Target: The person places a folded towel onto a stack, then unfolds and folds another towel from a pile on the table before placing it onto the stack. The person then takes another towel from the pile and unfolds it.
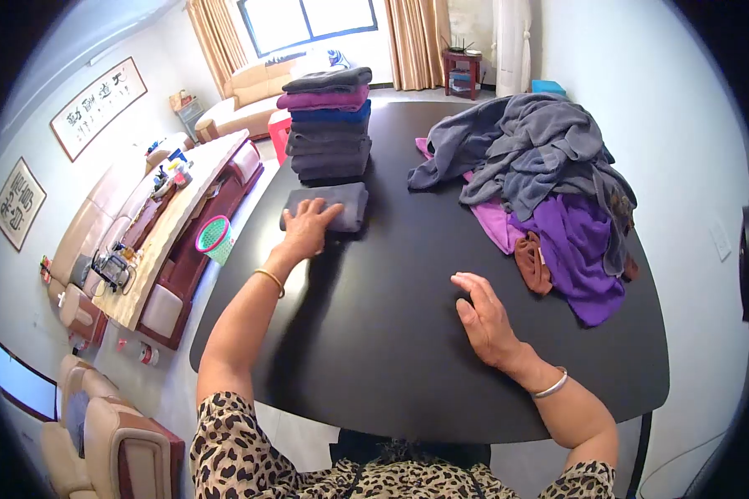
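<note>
My left hand (310,229) rests on a folded grey towel (349,206), its fingers spread over the cloth. Just behind that towel rises a tall stack of folded towels (331,140), mostly grey, with a blue and a magenta one near the top. My right hand (484,323) is above the near part of the dark table (391,366), fingers extended and thumb apart, holding nothing. To its upper right lies a loose heap of grey towels (549,150), with a purple towel (570,249), a brown cloth (531,262) and some pink cloth (495,224) showing below.
Left of the table, a pink-and-green waste basket (215,239) stands on the floor. Beyond it is a long wooden tea table (154,241) with a beige sofa (100,212) alongside. A white wall (699,333) runs close to the right side.
</note>
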Motion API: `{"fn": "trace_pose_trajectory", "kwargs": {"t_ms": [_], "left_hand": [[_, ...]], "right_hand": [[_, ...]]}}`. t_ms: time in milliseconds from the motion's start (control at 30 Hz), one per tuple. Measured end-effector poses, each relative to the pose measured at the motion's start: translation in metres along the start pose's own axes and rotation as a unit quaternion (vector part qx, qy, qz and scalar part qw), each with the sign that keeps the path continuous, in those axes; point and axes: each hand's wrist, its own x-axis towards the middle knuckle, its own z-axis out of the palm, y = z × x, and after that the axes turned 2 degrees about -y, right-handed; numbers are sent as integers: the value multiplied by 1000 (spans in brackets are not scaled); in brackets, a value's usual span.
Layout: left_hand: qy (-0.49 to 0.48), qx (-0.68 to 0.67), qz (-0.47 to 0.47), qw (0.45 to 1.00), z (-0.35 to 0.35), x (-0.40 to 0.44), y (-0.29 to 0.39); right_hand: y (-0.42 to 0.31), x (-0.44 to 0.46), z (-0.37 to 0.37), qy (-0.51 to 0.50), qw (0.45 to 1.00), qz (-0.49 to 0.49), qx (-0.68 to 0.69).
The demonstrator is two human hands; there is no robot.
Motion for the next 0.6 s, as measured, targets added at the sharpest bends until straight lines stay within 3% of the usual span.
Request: {"fn": "trace_pose_trajectory", "kwargs": {"t_ms": [133, 600], "left_hand": [[6, -68, -5, 998, 13, 31, -31], [19, -81, -6, 997, 24, 45, -33]], "right_hand": [[1, -1, -2, -7, 1000, -13, -13], [6, -3, 4, -14, 999, 17, -33]]}}
